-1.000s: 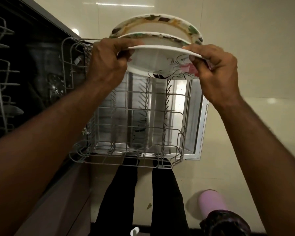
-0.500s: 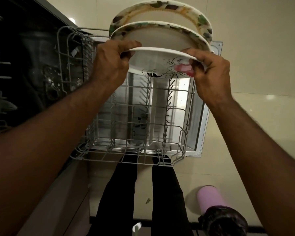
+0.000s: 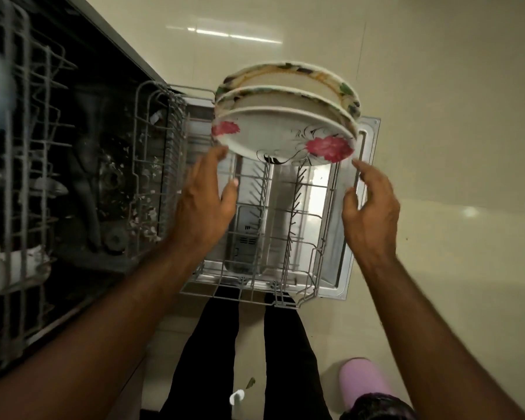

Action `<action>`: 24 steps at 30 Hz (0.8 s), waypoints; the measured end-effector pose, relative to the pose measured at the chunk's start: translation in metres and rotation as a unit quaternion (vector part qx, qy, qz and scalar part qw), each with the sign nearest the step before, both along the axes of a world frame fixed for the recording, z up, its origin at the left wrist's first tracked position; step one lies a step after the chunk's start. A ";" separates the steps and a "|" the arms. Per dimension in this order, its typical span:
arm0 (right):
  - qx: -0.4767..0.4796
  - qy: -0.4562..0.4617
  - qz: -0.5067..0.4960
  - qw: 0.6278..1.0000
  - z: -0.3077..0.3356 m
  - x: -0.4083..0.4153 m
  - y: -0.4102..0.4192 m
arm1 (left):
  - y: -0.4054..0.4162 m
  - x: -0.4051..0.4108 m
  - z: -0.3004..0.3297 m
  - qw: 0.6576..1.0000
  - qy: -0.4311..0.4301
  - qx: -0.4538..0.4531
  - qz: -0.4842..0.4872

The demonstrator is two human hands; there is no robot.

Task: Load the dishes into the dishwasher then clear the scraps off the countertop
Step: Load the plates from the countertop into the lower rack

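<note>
Releasing rose plate (image 3: 282,137), hands (image 3: 205,204) now open

Cream tiled floor (image 3: 437,71), glossy, light reflections showing. Pink cylindrical container (image 3: 359,380) on floor at lower right, dark bag-like object (image 3: 376,407) touching its near side. Small green scrap (image 3: 250,382) on floor. Person's black trousers (image 3: 212,344) below.

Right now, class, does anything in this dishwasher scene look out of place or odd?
Yes. Pale scraps are scattered over the dark dishwasher floor behind the lower rack. A small green scrap lies on the tiled floor. The three plates stand in the rack's far end, both hands just off them.
</note>
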State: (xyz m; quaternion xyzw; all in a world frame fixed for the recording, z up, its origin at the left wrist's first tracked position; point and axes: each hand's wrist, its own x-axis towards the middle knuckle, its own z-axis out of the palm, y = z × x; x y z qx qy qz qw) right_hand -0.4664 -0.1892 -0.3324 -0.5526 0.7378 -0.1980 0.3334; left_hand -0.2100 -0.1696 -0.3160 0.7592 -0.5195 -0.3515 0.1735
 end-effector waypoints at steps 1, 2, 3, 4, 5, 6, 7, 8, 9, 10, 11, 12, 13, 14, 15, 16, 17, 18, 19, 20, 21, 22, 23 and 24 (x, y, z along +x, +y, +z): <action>0.009 -0.007 0.004 1.000 0.007 0.001 0.012 | 0.015 -0.003 0.006 1.000 0.012 0.014 0.003; 0.015 -0.016 0.015 1.000 0.019 0.004 0.024 | 0.030 -0.006 0.017 0.999 0.032 0.020 0.005; 0.023 -0.028 0.028 0.999 0.031 0.007 0.036 | 0.046 -0.009 0.029 0.998 0.054 0.021 0.009; 0.034 -0.044 0.040 0.998 0.044 0.013 0.047 | 0.061 -0.012 0.044 0.997 0.075 0.021 0.016; 0.044 -0.060 0.054 0.996 0.058 0.019 0.058 | 0.074 -0.015 0.060 0.996 0.088 0.020 0.023; 0.051 -0.075 0.067 0.994 0.070 0.025 0.069 | 0.088 -0.019 0.073 0.995 0.096 0.019 0.030; 0.049 -0.088 0.084 0.991 0.087 0.032 0.079 | 0.100 -0.023 0.091 0.994 0.101 0.015 0.039; 0.040 -0.099 0.101 0.989 0.103 0.039 0.087 | 0.110 -0.026 0.108 0.993 0.104 0.008 0.047; 0.032 -0.109 0.118 0.986 0.119 0.045 0.094 | 0.119 -0.028 0.124 0.993 0.105 0.001 0.053; 0.025 -0.119 0.135 0.983 0.133 0.050 0.100 | 0.127 -0.029 0.139 0.993 0.105 -0.005 0.058; 0.023 -0.125 0.148 0.981 0.144 0.055 0.103 | 0.133 -0.031 0.152 0.992 0.108 -0.006 0.063; 0.020 -0.132 0.161 0.978 0.159 0.059 0.108 | 0.141 -0.031 0.169 0.991 0.114 -0.003 0.071; 0.017 -0.142 0.172 0.975 0.174 0.063 0.113 | 0.148 -0.031 0.184 0.990 0.120 0.000 0.078; 0.011 -0.152 0.183 0.971 0.188 0.067 0.117 | 0.155 -0.030 0.200 0.990 0.119 -0.005 0.081; 0.001 -0.160 0.199 0.967 0.202 0.070 0.120 | 0.160 -0.029 0.214 0.990 0.113 -0.016 0.081; -0.008 -0.163 0.215 0.963 0.211 0.072 0.121 | 0.164 -0.027 0.225 0.991 0.106 -0.026 0.081; -0.020 -0.166 0.234 0.958 0.223 0.074 0.122 | 0.168 -0.025 0.238 0.991 0.098 -0.038 0.087; -0.030 -0.169 0.249 0.953 0.233 0.076 0.123 | 0.172 -0.023 0.249 0.990 0.094 -0.049 0.097; -0.037 -0.172 0.261 0.949 0.243 0.077 0.123 | 0.176 -0.022 0.260 0.988 0.089 -0.061 0.111; -0.040 -0.177 0.272 0.945 0.251 0.080 0.123 | 0.180 -0.021 0.270 0.986 0.084 -0.074 0.124; -0.043 -0.180 0.281 0.942 0.258 0.083 0.123 | 0.183 -0.021 0.277 0.984 0.080 -0.085 0.136; -0.053 -0.183 0.295 0.936 0.267 0.088 0.122 | 0.188 -0.020 0.286 0.981 0.076 -0.100 0.151; -0.064 -0.187 0.308 0.931 0.275 0.092 0.123 | 0.193 -0.020 0.293 0.977 0.071 -0.114 0.163; -0.078 -0.192 0.323 0.923 0.284 0.098 0.124 | 0.198 -0.018 0.300 0.974 0.063 -0.131 0.176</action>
